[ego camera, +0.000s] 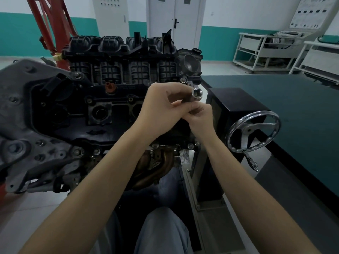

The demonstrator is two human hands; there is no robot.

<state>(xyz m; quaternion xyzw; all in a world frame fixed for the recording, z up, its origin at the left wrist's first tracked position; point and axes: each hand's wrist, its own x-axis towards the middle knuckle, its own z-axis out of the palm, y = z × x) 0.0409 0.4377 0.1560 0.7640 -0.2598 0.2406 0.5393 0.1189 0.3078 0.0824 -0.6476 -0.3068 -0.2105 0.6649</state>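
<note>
Filling the left of the view, the engine [77, 110] stands beside a green table [293, 110] and a handwheel [253, 132]. In open air near the engine's right end, the left hand [161, 105] and right hand [200, 116] together grip a chrome socket [196, 93].

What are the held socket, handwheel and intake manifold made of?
The socket looks like chrome-plated steel: mirror-bright highlights. The handwheel looks like polished plated metal: bright reflections along its rim. The intake manifold is probably moulded black plastic: matte, ribbed.
</note>
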